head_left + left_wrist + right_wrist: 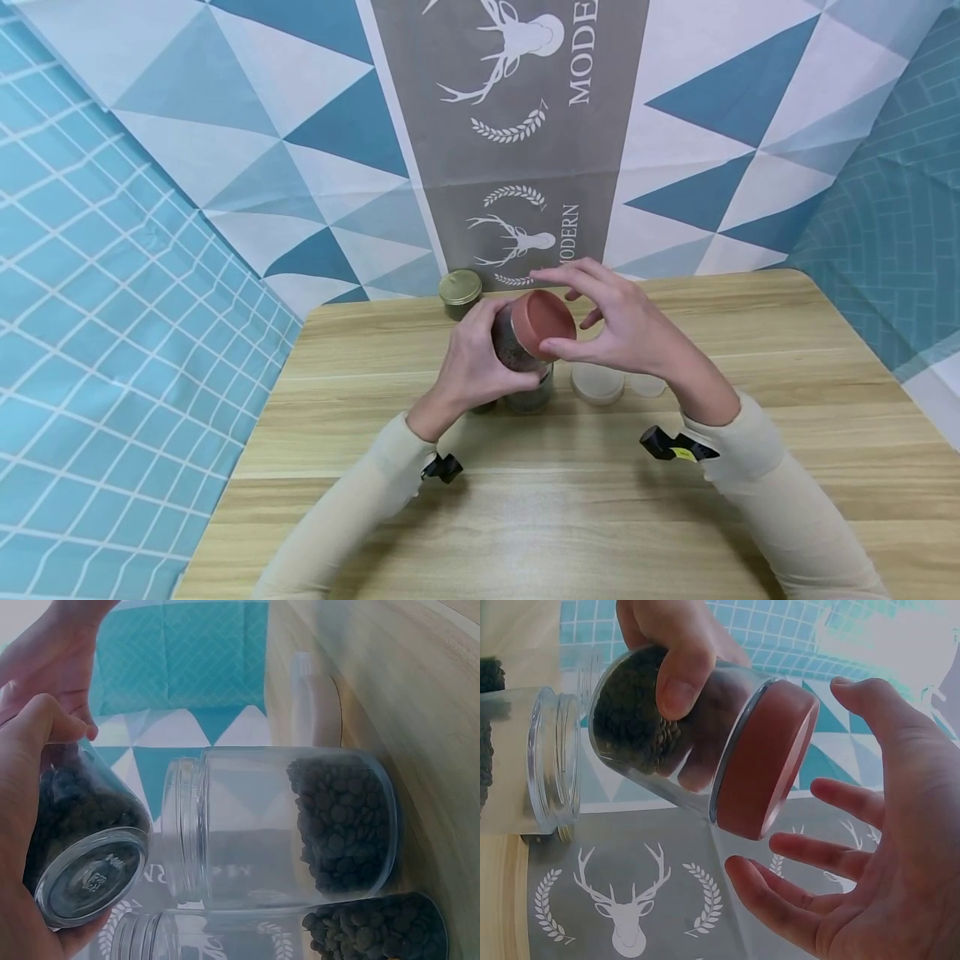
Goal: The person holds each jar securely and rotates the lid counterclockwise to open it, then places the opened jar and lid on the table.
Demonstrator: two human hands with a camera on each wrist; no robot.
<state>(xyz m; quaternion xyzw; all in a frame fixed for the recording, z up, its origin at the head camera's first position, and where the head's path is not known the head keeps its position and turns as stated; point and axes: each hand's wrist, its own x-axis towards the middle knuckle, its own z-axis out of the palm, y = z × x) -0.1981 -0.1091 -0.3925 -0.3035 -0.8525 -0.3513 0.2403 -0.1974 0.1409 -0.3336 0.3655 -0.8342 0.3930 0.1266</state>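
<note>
The left hand grips a glass jar of dark pieces round its body, holding it tilted in the air. A reddish-brown lid sits on that jar. Beside the lid, the right hand has its fingers spread and slightly bent, with a gap between them and the lid in the right wrist view. Below the held jar stands an uncovered wide glass jar, partly filled with dark pieces. A narrower glass jar, also holding dark pieces, is next to it.
A jar with a gold-coloured lid stands at the table's back edge. To the right of the glass jars lie a pale round lid and a smaller pale disc. A patterned cloth hangs behind the wooden table.
</note>
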